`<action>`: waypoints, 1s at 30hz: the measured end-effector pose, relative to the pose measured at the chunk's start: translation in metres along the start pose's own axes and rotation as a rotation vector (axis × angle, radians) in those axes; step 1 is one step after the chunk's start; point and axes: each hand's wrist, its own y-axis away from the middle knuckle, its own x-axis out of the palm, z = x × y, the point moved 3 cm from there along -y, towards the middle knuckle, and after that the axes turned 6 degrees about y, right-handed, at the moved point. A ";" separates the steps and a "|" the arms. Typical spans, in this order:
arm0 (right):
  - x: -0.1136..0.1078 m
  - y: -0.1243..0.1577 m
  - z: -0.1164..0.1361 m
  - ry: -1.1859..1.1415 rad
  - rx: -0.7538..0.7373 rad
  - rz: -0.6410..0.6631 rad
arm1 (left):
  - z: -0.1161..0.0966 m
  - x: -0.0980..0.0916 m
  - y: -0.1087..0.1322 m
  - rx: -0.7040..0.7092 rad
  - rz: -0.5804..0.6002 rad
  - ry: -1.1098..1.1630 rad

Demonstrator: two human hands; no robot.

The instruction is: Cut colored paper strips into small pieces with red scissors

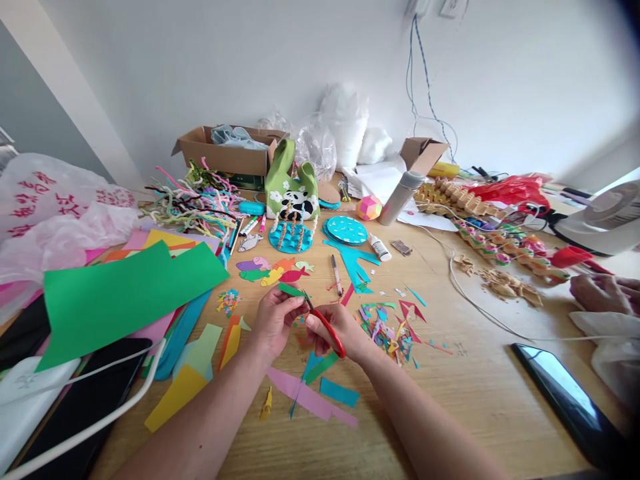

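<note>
left hand (274,321) pinches a green paper strip (291,290), right hand (351,329) grips red scissors (329,326) beside it

Head-worn view, forward, down over hands (274,321)

Both arms are bare as far as they show, from the near edge of the view to the fingertips. The left forearm (200,407) is broad at its near end and tapers smoothly toward a slimmer wrist; one small, round spot marks its upper surface, low down near the edge. The right forearm (420,413) has the same long, tapering shape, and its surface looks plain and smooth. The left hand (275,323) is ungloved, with slender fingers and a rounded thumb tip. The right hand (337,327) is ungloved too, its thumb similarly rounded; finer details of the nails are too small to tell.
</note>
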 end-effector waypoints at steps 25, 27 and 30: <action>0.000 -0.002 -0.007 0.028 -0.011 -0.046 | 0.004 0.001 0.000 -0.034 0.058 0.068; 0.000 -0.002 -0.007 0.035 -0.014 -0.048 | 0.004 0.001 0.000 -0.035 0.071 0.058; 0.000 -0.001 -0.007 0.047 -0.027 -0.045 | 0.004 0.000 0.000 -0.029 0.067 0.047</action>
